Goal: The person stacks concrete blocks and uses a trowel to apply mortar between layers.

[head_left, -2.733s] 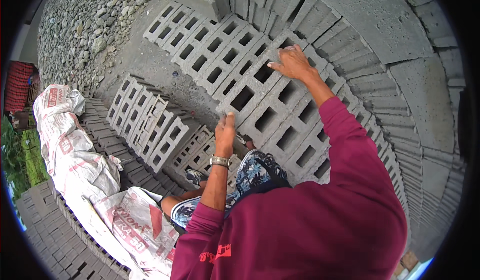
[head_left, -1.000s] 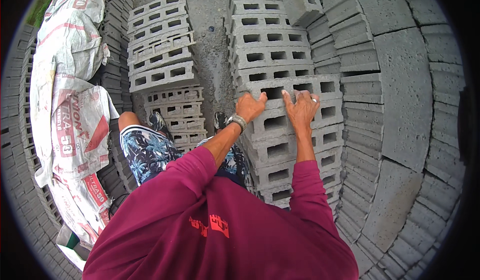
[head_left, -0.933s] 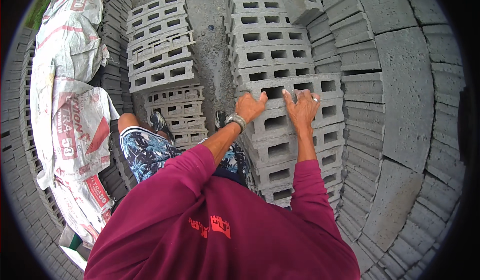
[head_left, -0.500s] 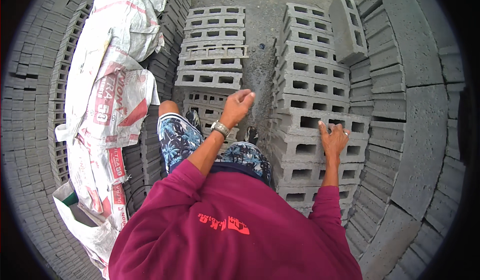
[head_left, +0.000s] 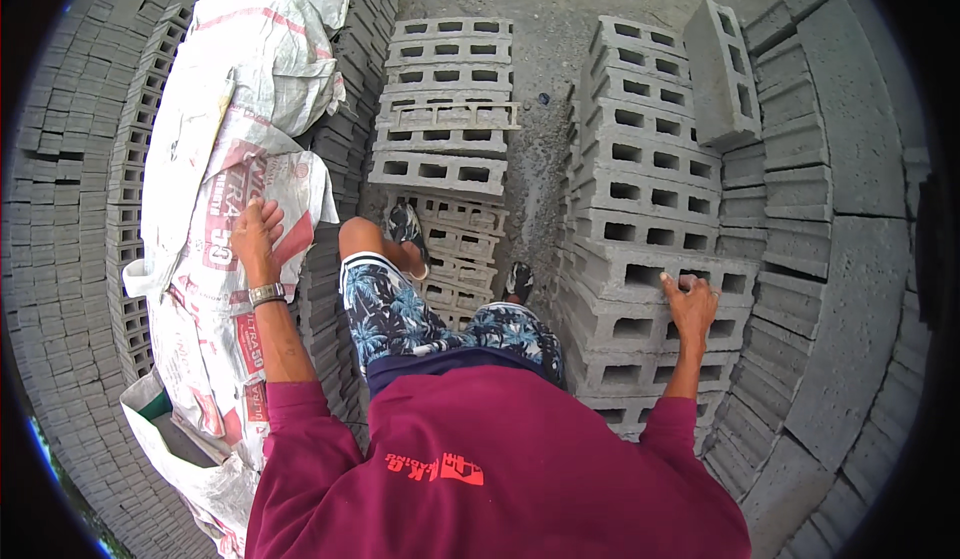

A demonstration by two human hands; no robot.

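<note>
My left hand (head_left: 258, 231) is over the white printed sacks (head_left: 265, 174) on the left, its fingers loosely curled and nothing visible in them. Whether it touches the sack I cannot tell. A watch sits on that wrist. On the right, my right hand (head_left: 691, 309) has its bent fingers at the holes of a grey hollow concrete block (head_left: 600, 267), near the front of a row of stacked blocks. Its thumb and fingers grip the block's holed face; the fingertips are partly hidden.
Another row of hollow blocks (head_left: 440, 77) stands ahead, left of a narrow gravel strip (head_left: 540, 174). One block (head_left: 715, 79) leans tilted at the far right. Stacked block walls (head_left: 870, 289) line the right side. My foot (head_left: 407, 234) is near low blocks (head_left: 460, 249).
My left hand has swung left from above the gap between the rows to over the sacks. My right hand stays at the same block. The view has shifted slightly.
</note>
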